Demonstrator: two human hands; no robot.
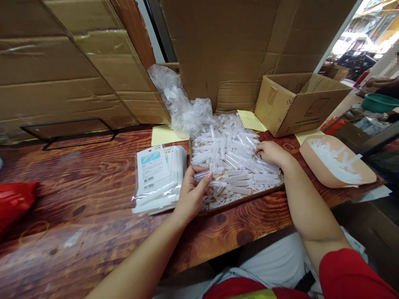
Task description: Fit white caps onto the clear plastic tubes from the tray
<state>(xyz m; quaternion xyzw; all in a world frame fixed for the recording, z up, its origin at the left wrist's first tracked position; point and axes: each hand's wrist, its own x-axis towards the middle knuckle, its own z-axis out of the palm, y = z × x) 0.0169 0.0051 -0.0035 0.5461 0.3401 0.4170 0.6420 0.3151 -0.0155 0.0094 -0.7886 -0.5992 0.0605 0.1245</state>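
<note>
A shallow cardboard tray (243, 201) is heaped with clear plastic tubes (232, 160) and small whitish pieces. At its near left side, my left hand (190, 193) is closed around a couple of clear plastic tubes (218, 183), which point to the right over the heap. My right hand (272, 153) reaches into the right side of the pile, its fingers curled together among the tubes. What those fingertips hold, if anything, is hidden. Just left of the tray lies a stack of clear plastic packets with printed cards (154, 166).
Crumpled clear plastic bags (190, 110) lie behind the tray. An open cardboard box (296, 104) stands at the back right, near a peach-coloured container (336, 162) of white strips. A red bag (15, 203) and a black wire frame (68, 133) are on the left.
</note>
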